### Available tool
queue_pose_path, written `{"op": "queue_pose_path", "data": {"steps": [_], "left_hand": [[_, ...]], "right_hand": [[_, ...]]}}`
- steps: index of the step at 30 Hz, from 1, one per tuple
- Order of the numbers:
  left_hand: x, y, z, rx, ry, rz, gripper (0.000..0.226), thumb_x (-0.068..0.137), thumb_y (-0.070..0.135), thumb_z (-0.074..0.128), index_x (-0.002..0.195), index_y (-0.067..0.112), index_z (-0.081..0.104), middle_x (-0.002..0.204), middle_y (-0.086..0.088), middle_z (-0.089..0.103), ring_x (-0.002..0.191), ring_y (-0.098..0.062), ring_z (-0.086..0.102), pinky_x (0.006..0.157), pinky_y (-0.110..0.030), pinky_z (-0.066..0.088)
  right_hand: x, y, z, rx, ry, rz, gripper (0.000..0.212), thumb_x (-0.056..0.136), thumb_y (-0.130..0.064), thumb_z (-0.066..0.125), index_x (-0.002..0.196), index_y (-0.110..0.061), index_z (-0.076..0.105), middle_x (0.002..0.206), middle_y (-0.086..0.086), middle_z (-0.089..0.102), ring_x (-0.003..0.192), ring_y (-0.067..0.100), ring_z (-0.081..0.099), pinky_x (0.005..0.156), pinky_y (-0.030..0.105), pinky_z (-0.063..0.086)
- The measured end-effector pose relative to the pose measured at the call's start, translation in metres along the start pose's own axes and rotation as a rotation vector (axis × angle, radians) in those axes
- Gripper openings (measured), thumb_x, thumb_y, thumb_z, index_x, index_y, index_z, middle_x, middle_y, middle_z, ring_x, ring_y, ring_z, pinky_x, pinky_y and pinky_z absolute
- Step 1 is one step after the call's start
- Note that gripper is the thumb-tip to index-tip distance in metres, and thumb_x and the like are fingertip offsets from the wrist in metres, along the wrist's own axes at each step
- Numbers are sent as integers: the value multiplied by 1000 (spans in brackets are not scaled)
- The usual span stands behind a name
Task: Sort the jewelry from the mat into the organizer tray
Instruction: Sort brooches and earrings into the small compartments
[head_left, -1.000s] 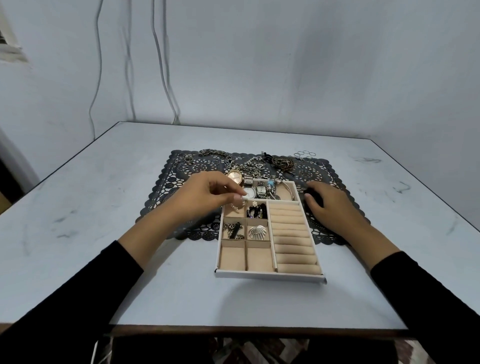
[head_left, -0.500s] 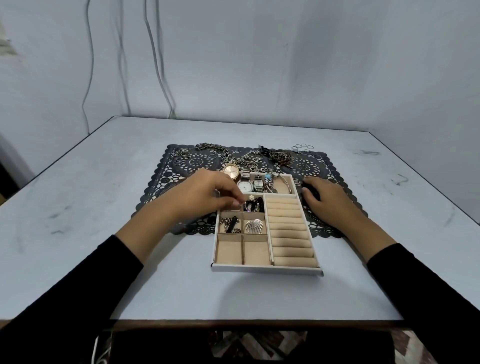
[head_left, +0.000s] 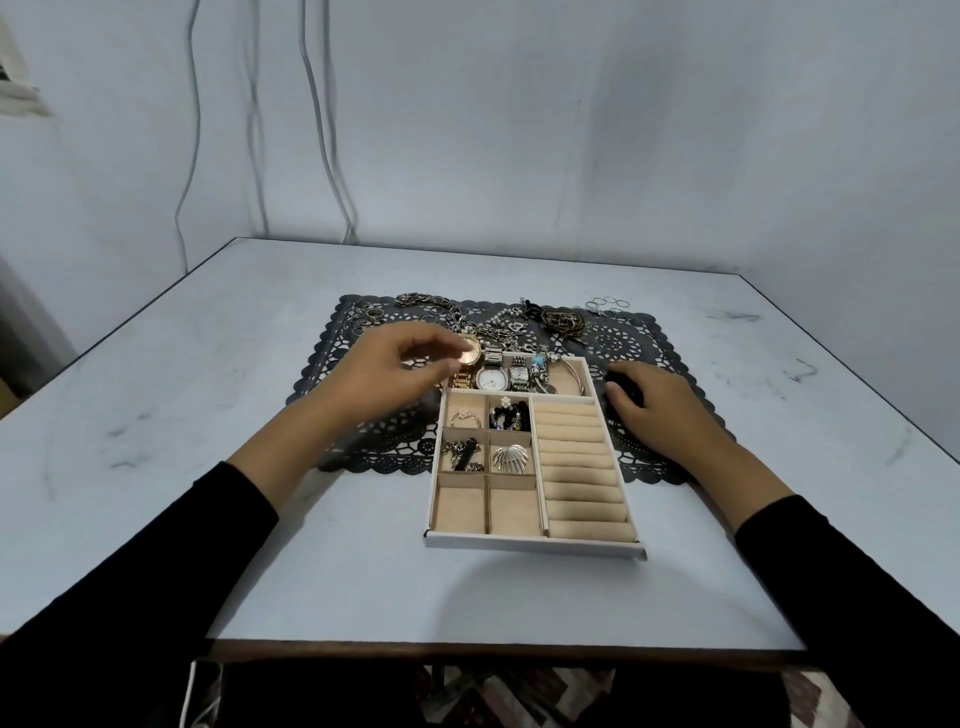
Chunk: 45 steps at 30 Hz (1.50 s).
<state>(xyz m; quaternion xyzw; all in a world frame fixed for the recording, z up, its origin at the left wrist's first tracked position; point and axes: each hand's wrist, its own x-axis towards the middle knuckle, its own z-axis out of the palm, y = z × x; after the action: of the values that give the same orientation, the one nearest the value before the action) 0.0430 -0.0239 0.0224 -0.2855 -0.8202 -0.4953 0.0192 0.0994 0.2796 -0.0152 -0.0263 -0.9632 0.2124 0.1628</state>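
I am looking down at the organizer tray (head_left: 530, 543), which is lying with its far end on the black lace mat (head_left: 655, 339) and its near end on the pale worktop (head_left: 208, 395). My left hand (head_left: 392, 374) is hovering just left of the tray's far-left corner, its fingers loosely curled toward the thumb with nothing showing between them. Its fingertips are sitting right by the gold watch (head_left: 471, 357), and I cannot tell whether they are touching it. My right hand (head_left: 657, 413) is resting palm down on the mat just right of the tray, fingers relaxed and holding nothing. The gold watch is leaning over the far-left rim of the tray's long far compartment, where a white-dial watch (head_left: 491, 380), a silver watch (head_left: 518, 377) and a thin bangle (head_left: 570, 375) are lying side by side. In the small compartments on the tray's left side, a pearl ring (head_left: 464, 415) is sitting in the farthest left one, a black bead piece (head_left: 511, 414) is beside it, and nearer me a chain (head_left: 461, 455) and a silver fan-shaped brooch (head_left: 510, 459) are lying. Padded ring rolls (head_left: 577, 467) are filling the tray's right side. Beyond the tray, more chains (head_left: 422, 301), a bronze-coloured bundle (head_left: 563, 320) and thin loose rings (head_left: 607, 304) are waiting on the mat.
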Motion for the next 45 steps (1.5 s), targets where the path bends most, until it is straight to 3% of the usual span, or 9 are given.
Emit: {"op": "queue_pose_path", "data": {"steps": [5, 9, 12, 18, 23, 30, 34, 37, 45], "left_hand": [[15, -17, -5, 171, 147, -16, 27, 96, 19, 59, 122, 26, 64, 115, 15, 66, 103, 5, 60, 89, -13, 41], [35, -47, -11, 458, 48, -78, 37, 100, 26, 50, 137, 21, 54, 142, -3, 51, 127, -19, 49, 103, -29, 35], [50, -65, -12, 554, -41, -146, 44, 100, 35, 47, 143, 24, 46, 152, -4, 39, 137, -22, 39, 112, -39, 32], [77, -76, -6, 597, -84, -114, 53, 100, 44, 43, 151, 29, 33, 161, -1, 22, 148, -21, 20, 119, -39, 19], [98, -81, -2, 593, -155, -56, 55, 99, 49, 41, 151, 34, 30, 161, 3, 21, 148, -18, 19, 118, -39, 19], [119, -81, 4, 550, -237, 22, 50, 99, 50, 40, 148, 39, 34, 159, 11, 26, 146, -10, 23, 115, -34, 22], [134, -80, 12, 531, -275, 69, 48, 100, 50, 39, 146, 38, 39, 156, 11, 33, 146, -10, 23, 117, -36, 22], [143, -78, 19, 492, -304, 115, 43, 100, 47, 42, 142, 36, 46, 150, 11, 42, 140, -10, 35, 115, -35, 29], [158, -81, 25, 404, -347, 174, 30, 99, 35, 52, 128, 37, 62, 141, 15, 53, 134, -4, 44, 114, -32, 33]], "right_hand": [[13, 4, 1, -4, 33, 36, 38, 96, -25, 52, 130, -10, 54, 129, 9, 59, 119, 23, 52, 95, 25, 35], [27, 8, 2, -8, 36, 56, 41, 96, -25, 52, 134, -9, 51, 134, 11, 56, 123, 25, 50, 99, 28, 36], [40, 11, 4, -16, 16, 62, 44, 96, -26, 52, 136, -9, 48, 136, 11, 54, 125, 25, 49, 101, 29, 35], [71, 12, 14, -9, 22, 33, 45, 97, -27, 50, 137, -7, 47, 136, 12, 53, 126, 25, 48, 103, 30, 34], [101, 7, 25, 67, 85, -43, 39, 95, -26, 54, 130, -8, 56, 129, 10, 60, 121, 23, 53, 102, 31, 37], [128, -3, 37, 139, 113, -291, 21, 90, -18, 63, 109, -10, 70, 109, 4, 70, 105, 19, 62, 96, 33, 45], [138, -6, 44, 161, 57, -372, 15, 87, -19, 68, 99, -14, 74, 97, -1, 72, 94, 14, 63, 86, 29, 49], [142, -9, 48, 169, 6, -412, 15, 85, -21, 70, 98, -15, 75, 94, -1, 72, 90, 12, 63, 84, 28, 49], [149, -8, 54, 143, -53, -482, 13, 83, -14, 72, 94, -15, 77, 94, 1, 72, 92, 16, 62, 82, 25, 45]]}}
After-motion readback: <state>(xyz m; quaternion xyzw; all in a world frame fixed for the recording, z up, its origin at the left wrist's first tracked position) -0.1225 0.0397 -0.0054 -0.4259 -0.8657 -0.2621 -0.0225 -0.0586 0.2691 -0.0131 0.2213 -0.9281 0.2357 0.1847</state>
